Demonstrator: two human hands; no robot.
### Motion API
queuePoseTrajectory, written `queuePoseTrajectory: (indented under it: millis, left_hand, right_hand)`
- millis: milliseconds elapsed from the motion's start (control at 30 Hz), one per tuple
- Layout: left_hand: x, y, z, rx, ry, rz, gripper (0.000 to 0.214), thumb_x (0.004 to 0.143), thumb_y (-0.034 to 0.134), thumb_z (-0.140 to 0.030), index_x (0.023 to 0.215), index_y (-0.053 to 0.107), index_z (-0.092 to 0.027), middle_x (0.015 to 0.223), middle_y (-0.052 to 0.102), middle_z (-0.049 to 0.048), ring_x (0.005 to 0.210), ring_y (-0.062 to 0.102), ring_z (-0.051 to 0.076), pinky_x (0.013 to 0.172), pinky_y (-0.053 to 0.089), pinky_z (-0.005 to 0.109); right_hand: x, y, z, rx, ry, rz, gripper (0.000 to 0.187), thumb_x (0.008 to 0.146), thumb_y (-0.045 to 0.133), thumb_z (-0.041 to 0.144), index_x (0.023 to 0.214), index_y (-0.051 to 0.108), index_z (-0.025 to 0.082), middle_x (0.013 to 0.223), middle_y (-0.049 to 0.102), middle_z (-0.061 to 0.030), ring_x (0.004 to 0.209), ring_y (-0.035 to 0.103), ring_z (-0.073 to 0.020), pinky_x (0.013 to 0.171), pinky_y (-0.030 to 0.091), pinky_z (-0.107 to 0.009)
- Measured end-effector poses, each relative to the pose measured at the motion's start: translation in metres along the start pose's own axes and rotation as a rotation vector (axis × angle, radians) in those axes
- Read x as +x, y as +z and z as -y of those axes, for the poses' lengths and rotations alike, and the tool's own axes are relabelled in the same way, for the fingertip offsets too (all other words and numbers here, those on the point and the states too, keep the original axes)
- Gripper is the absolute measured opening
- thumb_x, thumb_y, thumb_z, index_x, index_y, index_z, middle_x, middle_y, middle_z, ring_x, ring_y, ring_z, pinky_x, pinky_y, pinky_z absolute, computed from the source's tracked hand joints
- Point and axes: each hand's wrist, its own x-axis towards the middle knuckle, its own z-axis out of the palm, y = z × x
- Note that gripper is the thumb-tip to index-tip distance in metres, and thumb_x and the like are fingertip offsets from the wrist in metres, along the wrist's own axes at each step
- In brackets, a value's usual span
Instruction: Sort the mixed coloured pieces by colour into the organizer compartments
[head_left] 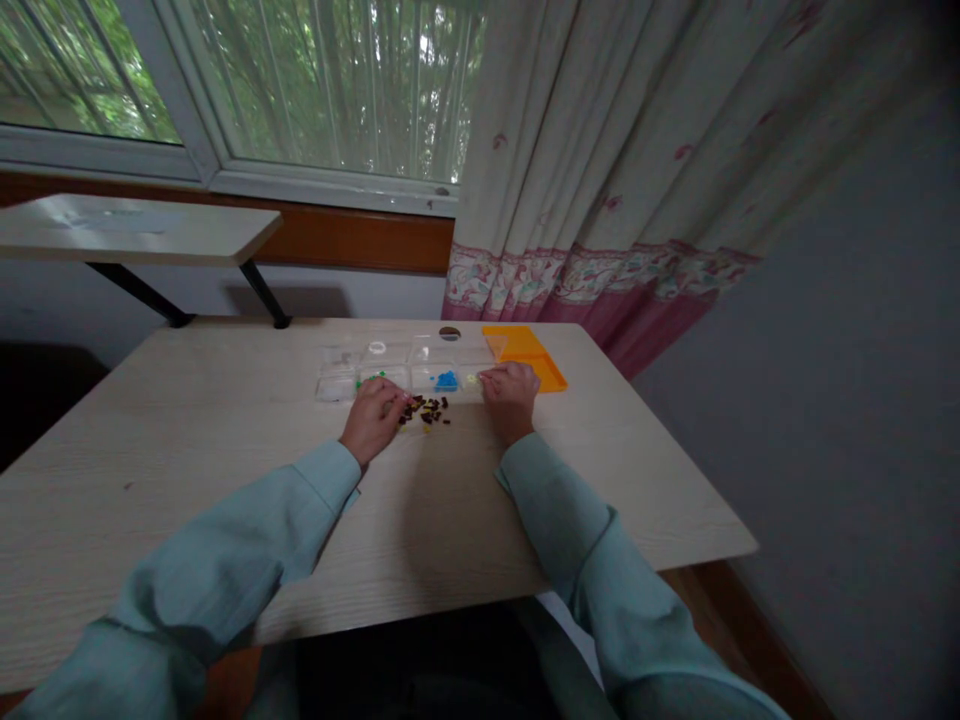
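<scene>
Looking down from the head view, the person's two hands lay on a pale wooden table point(187, 440), a little toward twelve o'clock from the middle of the frame. The left hand point(373, 418) was curled with its knuckles up, its fingertips touching the nine o'clock edge of a small heap of dark pieces point(429, 409). The fingers were bunched together, but whether they pinched a piece could not be told at that size. The right hand point(511, 398) sat near the heap at three o'clock, not touching it. It was likewise curled and knuckles-up, with its fingertips drawn together at a few yellow pieces point(472, 379); whether it gripped one could not be told.

At twelve o'clock of the heap, just beside it, lay a clear box point(337, 372) split into compartments. Green pieces point(371, 379) showed in it at twelve o'clock of the left hand, blue pieces point(447, 380) lay in a compartment at twelve o'clock of the heap, and the yellow ones lay at its three o'clock end. An orange tray point(525, 350) lay flat at one o'clock of the right hand, close against the box's end. Pale teal sleeves point(247, 540) covered both arms to the wrists. Beyond the table, at ten o'clock, stood a second table point(135, 228) under a window point(322, 90), and a flowered curtain point(637, 150) hung at one o'clock.
</scene>
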Motion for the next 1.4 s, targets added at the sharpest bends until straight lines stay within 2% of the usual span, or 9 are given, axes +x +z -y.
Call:
queuePoseTrajectory:
  millis: [133, 333, 433, 533, 733, 900, 1033, 1200, 1400]
  left_hand:
    - [0.000, 0.000, -0.001, -0.006, 0.003, -0.005, 0.029, 0.096, 0.047, -0.034, 0.086, 0.071, -0.021, 0.086, 0.061, 0.0053, 0.090, 0.054, 0.020, 0.086, 0.041, 0.037]
    - [0.001, -0.001, -0.002, 0.002, 0.030, 0.004, 0.029, 0.096, 0.047, -0.032, 0.087, 0.071, -0.020, 0.086, 0.060, 0.0056, 0.089, 0.053, 0.020, 0.085, 0.041, 0.037]
    - [0.000, -0.001, -0.005, 0.055, 0.064, 0.035, 0.025, 0.095, 0.049, -0.031, 0.096, 0.072, -0.020, 0.089, 0.059, 0.0068, 0.091, 0.051, 0.021, 0.086, 0.041, 0.038]
    - [-0.001, -0.001, -0.008, 0.125, 0.130, 0.087, 0.025, 0.092, 0.053, -0.029, 0.111, 0.069, -0.023, 0.096, 0.057, 0.0080, 0.094, 0.049, 0.023, 0.085, 0.041, 0.039]
    - [-0.004, 0.001, -0.009, 0.237, 0.188, 0.145, 0.029, 0.091, 0.053, -0.025, 0.115, 0.068, -0.026, 0.102, 0.054, 0.0088, 0.097, 0.046, 0.025, 0.084, 0.041, 0.041]
    - [-0.005, 0.000, -0.009, 0.267, 0.169, 0.146, 0.026, 0.090, 0.052, -0.023, 0.109, 0.069, -0.026, 0.101, 0.053, 0.0086, 0.098, 0.046, 0.026, 0.085, 0.040, 0.042]
    - [-0.005, -0.001, -0.011, 0.256, 0.154, 0.154, 0.021, 0.089, 0.053, -0.023, 0.103, 0.068, -0.024, 0.102, 0.053, 0.0082, 0.100, 0.046, 0.026, 0.086, 0.040, 0.042]
    - [-0.004, -0.002, -0.012, 0.246, 0.141, 0.142, 0.019, 0.089, 0.052, -0.023, 0.100, 0.068, -0.022, 0.100, 0.053, 0.0083, 0.099, 0.046, 0.026, 0.087, 0.040, 0.042]
    - [-0.004, -0.002, -0.011, 0.262, 0.148, 0.147, 0.022, 0.091, 0.051, -0.026, 0.105, 0.069, -0.024, 0.100, 0.053, 0.0083, 0.098, 0.046, 0.025, 0.085, 0.040, 0.042]
  right_hand:
    - [0.000, -0.002, 0.002, -0.015, -0.022, 0.056, 0.025, 0.093, 0.053, 0.034, 0.088, 0.074, 0.021, 0.100, 0.065, -0.0072, 0.097, 0.048, -0.0224, 0.087, 0.030, -0.038]
    - [0.000, -0.004, 0.004, 0.060, 0.019, 0.013, 0.023, 0.093, 0.054, 0.032, 0.093, 0.074, 0.022, 0.099, 0.067, -0.0070, 0.098, 0.051, -0.0232, 0.087, 0.033, -0.039]
    - [-0.002, -0.004, 0.008, 0.092, 0.027, -0.010, 0.021, 0.093, 0.055, 0.031, 0.092, 0.074, 0.021, 0.095, 0.068, -0.0063, 0.096, 0.052, -0.0223, 0.087, 0.035, -0.038]
    - [-0.004, -0.003, 0.014, 0.131, -0.031, -0.005, 0.018, 0.092, 0.058, 0.029, 0.091, 0.074, 0.021, 0.093, 0.069, -0.0058, 0.095, 0.053, -0.0211, 0.088, 0.036, -0.037]
    - [-0.010, -0.007, 0.031, 0.170, -0.267, 0.209, 0.014, 0.088, 0.063, 0.032, 0.090, 0.075, 0.025, 0.093, 0.068, -0.0045, 0.095, 0.052, -0.0211, 0.086, 0.034, -0.037]
    - [-0.014, -0.009, 0.039, 0.177, -0.353, 0.376, 0.018, 0.082, 0.067, 0.025, 0.099, 0.074, 0.029, 0.100, 0.065, -0.0046, 0.099, 0.050, -0.0228, 0.084, 0.034, -0.037]
    - [-0.015, -0.011, 0.042, 0.200, -0.385, 0.425, 0.023, 0.080, 0.066, 0.020, 0.100, 0.074, 0.028, 0.103, 0.065, -0.0050, 0.101, 0.050, -0.0232, 0.086, 0.034, -0.037]
    - [-0.014, -0.012, 0.045, 0.238, -0.422, 0.434, 0.019, 0.079, 0.066, 0.017, 0.092, 0.075, 0.027, 0.103, 0.066, -0.0041, 0.099, 0.051, -0.0218, 0.086, 0.034, -0.037]
    - [-0.014, -0.010, 0.044, 0.267, -0.370, 0.403, 0.017, 0.082, 0.065, 0.021, 0.096, 0.075, 0.026, 0.101, 0.066, -0.0050, 0.100, 0.051, -0.0221, 0.087, 0.035, -0.037]
